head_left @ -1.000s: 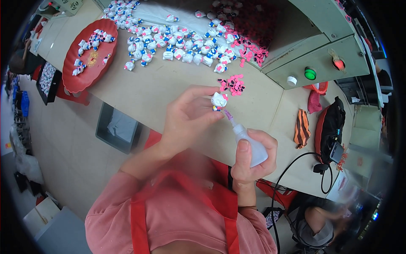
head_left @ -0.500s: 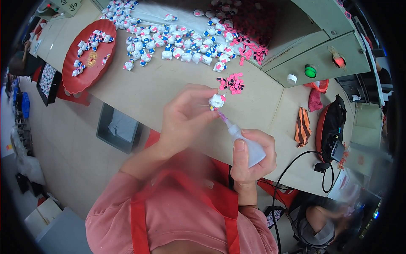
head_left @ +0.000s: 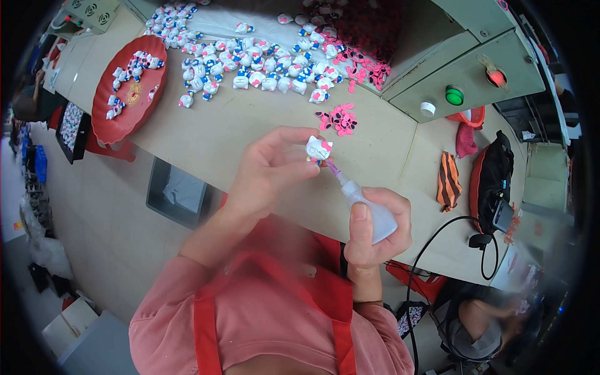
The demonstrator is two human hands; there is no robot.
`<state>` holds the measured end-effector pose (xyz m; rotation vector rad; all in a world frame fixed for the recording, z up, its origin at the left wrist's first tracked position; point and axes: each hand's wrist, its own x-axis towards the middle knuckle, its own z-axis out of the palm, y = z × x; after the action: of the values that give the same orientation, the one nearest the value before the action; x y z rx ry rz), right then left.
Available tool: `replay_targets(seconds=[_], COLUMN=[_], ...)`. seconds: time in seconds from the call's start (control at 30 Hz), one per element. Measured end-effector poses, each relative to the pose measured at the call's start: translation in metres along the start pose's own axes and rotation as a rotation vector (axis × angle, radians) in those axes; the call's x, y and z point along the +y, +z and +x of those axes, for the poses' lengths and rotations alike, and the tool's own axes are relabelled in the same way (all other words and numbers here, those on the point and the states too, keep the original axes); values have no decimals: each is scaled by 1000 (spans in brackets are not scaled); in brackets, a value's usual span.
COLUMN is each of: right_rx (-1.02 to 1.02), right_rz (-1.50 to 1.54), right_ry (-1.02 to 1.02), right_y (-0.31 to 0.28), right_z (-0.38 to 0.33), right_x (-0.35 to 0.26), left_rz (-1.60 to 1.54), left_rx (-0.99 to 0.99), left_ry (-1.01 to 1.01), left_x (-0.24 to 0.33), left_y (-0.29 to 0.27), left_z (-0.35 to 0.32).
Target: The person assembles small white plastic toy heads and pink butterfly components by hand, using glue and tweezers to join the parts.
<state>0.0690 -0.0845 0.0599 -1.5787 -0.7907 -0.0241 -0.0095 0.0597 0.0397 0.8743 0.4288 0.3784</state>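
Pinched in the fingertips of my left hand (head_left: 270, 164) is a small white cat figurine (head_left: 317, 149) with a pink bow and a bit of blue below its head. My right hand (head_left: 379, 231) is wrapped around a white squeeze bottle (head_left: 369, 209), thumb pressed on its side. The bottle's thin purplish nozzle (head_left: 334, 169) points up and left, its tip at the lower part of the figurine; whether it touches I cannot tell. Just beyond lies a small heap of pink and black pieces (head_left: 339, 120) on the table (head_left: 244, 134).
Many similar figurines (head_left: 269, 62) spread across the back of the table, beside more pink pieces (head_left: 369, 69). A red scalloped plate (head_left: 132, 119) with several figurines stands left. At right are a green-button control box (head_left: 454, 95), a striped pouch (head_left: 448, 181), a black bag (head_left: 492, 175) and a cable (head_left: 415, 265).
The figurine has turned in my left fingers, so its head is tilted differently. The bottle has shifted slightly right and down. The whole view has shifted a little.
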Motion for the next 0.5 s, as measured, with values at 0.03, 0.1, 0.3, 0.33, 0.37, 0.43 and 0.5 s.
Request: replay_targets(seconds=[0.03,0.1,0.3,0.33,0.37,0.43,0.5], right_rx=[13,14,7,-3,-3,-21,-12], right_rz=[2,0,-8,-11,-12,22,1], right_ry=[-11,-1,25,33,33,51,77], right_y=[0,-2,-5,-5,-5,-4,3], right_z=[0,0,-1,-1,-1,-2,-1], right_x=[1,1,0,0,-1,-2,-3], left_rz=[-27,-54,-68,-67,-66,-56,-48], left_rx=[-11,-22,-13,-14,-16,-21,-26], left_ry=[2,4,35,35,36,32,28], left_x=[0,0,-2,-2,-2,-2,-1], left_y=[-1,0,-1,-2,-3,-3,-6], left_z=[1,1,2,2,2,2,2])
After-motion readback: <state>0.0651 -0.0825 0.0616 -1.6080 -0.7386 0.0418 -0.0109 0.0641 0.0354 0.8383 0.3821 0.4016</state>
